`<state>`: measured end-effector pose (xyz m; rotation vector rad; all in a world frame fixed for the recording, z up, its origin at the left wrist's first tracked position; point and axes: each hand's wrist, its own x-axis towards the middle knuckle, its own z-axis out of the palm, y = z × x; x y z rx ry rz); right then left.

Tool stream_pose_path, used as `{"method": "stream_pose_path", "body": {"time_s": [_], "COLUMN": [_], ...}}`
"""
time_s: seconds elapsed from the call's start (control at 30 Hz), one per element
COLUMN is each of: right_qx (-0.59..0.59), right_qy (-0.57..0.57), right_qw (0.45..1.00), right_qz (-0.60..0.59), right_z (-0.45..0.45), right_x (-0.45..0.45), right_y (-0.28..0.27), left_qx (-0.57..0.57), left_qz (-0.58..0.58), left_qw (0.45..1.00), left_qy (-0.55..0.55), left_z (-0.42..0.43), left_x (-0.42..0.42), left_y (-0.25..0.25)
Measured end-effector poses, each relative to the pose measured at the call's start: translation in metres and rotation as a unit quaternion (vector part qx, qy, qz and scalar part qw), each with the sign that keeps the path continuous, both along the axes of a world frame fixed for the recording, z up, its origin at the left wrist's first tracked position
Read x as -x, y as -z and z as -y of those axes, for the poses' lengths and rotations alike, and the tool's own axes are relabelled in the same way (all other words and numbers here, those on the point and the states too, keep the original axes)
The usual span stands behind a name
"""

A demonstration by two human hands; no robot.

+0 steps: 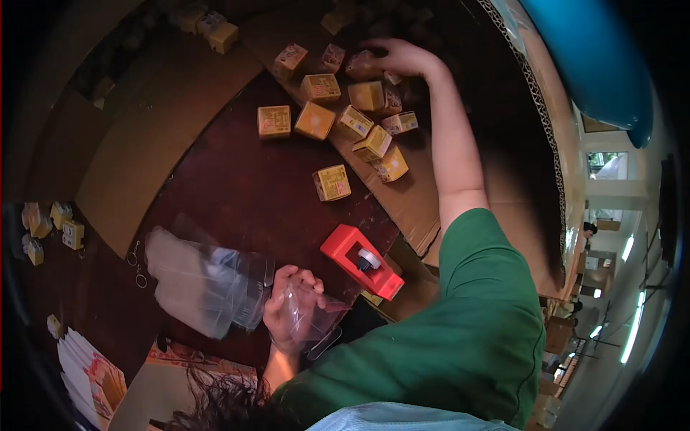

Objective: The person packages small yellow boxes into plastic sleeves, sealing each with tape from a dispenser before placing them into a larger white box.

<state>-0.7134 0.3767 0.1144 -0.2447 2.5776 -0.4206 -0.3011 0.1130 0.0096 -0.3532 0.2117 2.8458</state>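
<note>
Left hand [291, 302], at 7 o'clock, has its bent fingers closed on a clear plastic bag [305, 320]. Just beside it, between 5 and 6 o'clock, lies a red tape dispenser [342, 243] with a pale roll inside. Loose clear bags [198, 280] overlap at 8 o'clock on the dark table [237, 172]. One yellow carton [331, 183] sits apart near the middle, towards 11 o'clock; farther up, around 12, yellow cartons [320, 87] crowd across the table and a cardboard flap [406, 205]. Beyond them, just past 12, the right hand [395, 57] bends its fingers over a small carton [361, 65]; whether they grip it I cannot tell. Farthest off, a window [607, 165] shows at 3 o'clock
</note>
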Motion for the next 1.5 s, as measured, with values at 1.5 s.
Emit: {"method": "stream_pose_path", "body": {"time_s": [1.5], "right_qx": [0.559], "right_qy": [-0.118], "right_qw": [0.820], "right_qz": [-0.034], "right_z": [0.102], "right_x": [-0.490], "right_y": [-0.026], "left_qx": [0.049], "left_qz": [-0.033], "left_qw": [0.970], "left_qy": [0.236], "left_z": [0.032], "left_x": [-0.171], "left_y": [-0.076]}}
